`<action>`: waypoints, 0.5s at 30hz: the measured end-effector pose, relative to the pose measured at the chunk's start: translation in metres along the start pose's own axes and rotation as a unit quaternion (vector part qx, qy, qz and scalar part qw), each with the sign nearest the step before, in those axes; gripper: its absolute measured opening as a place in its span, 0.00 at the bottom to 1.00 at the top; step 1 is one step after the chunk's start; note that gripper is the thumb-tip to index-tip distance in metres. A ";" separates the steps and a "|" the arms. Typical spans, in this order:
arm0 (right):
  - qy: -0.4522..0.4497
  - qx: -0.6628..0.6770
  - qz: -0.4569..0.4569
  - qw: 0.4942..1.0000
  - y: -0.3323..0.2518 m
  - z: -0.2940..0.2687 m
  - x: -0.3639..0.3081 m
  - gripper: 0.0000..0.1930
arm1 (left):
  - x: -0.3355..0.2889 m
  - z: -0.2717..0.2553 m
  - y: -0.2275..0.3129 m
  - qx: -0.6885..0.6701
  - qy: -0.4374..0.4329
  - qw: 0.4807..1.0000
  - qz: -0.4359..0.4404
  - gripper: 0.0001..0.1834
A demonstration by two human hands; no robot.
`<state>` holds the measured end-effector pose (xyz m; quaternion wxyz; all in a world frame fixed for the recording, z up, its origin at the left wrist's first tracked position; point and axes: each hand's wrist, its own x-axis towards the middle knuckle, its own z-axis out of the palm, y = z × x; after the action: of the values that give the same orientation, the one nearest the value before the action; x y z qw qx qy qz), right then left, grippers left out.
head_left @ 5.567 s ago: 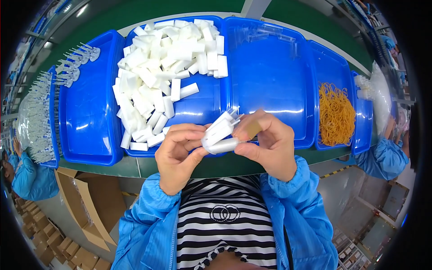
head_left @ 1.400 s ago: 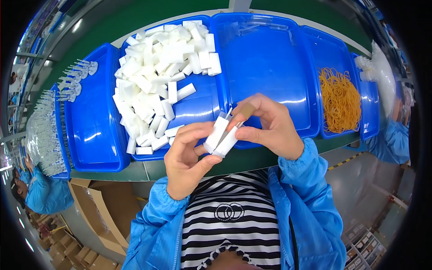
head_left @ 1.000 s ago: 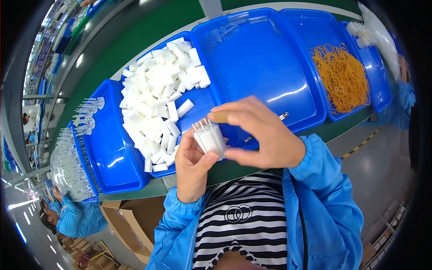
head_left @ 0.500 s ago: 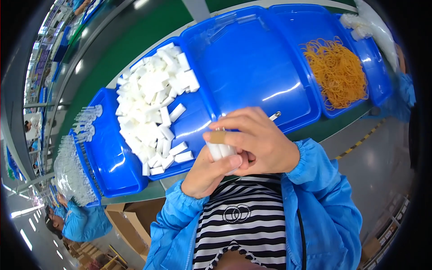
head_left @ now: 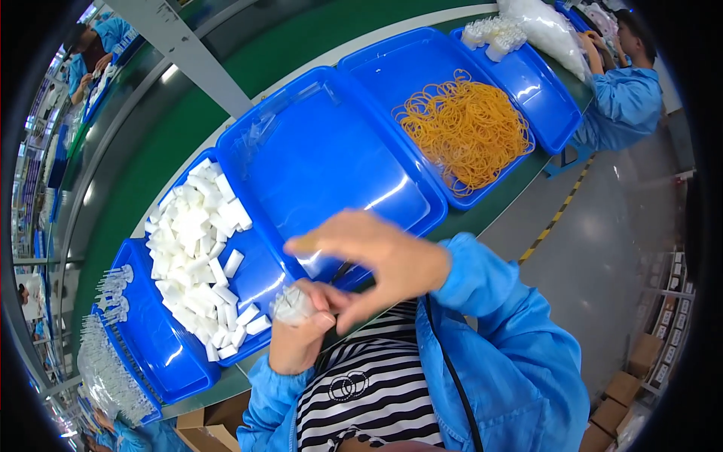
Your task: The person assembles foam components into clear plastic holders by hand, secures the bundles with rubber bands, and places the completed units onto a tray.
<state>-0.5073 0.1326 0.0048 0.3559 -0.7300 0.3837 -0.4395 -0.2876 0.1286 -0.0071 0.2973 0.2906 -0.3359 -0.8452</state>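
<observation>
My left hand [head_left: 296, 348] is closed around a small bundle of white pieces with clear tips [head_left: 294, 304], which sticks up beyond my thumb. Just to its right, my right hand [head_left: 384, 260] is smeared by motion. Its thumb and fingers are spread apart, with nothing visible between them. A tan band wraps one of its fingers. Beyond my left hand lies a blue tray of white foam-like blocks [head_left: 192, 248]. Past my right hand stands a large blue tray [head_left: 316, 162] with a few clear plastic pieces at its far end.
Orange rubber bands [head_left: 474, 132] lie heaped in a blue tray on the right; clear-white parts [head_left: 493, 36] sit in another beyond. At far left are clear stemmed parts [head_left: 114, 290] and a bagful of them [head_left: 113, 377]. A co-worker [head_left: 625, 98] sits at the right.
My view has swung right, so the trays appear farther left. My right hand has come away from the bundle and opened. My left hand keeps hold of it.
</observation>
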 end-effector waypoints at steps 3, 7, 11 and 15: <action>0.171 -0.222 0.065 0.958 0.029 -0.070 -0.010 0.15 | -0.007 -0.003 0.009 0.222 0.078 0.971 0.042 0.20; 0.149 -0.608 0.096 0.774 0.082 -0.146 -0.026 0.07 | -0.004 -0.003 0.008 0.284 0.107 0.950 0.066 0.22; 0.084 -0.634 0.153 0.753 0.101 -0.155 -0.022 0.07 | 0.002 0.002 0.011 0.185 0.105 0.973 0.084 0.21; 0.136 -0.585 0.140 0.787 0.076 -0.158 -0.013 0.05 | -0.001 -0.001 0.014 0.217 0.163 0.959 0.082 0.20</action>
<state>-0.6746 0.0810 -0.0088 -0.1374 -0.6695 0.7096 -0.1712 -0.2822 0.1201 0.0034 0.3462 0.4538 -0.4809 -0.6656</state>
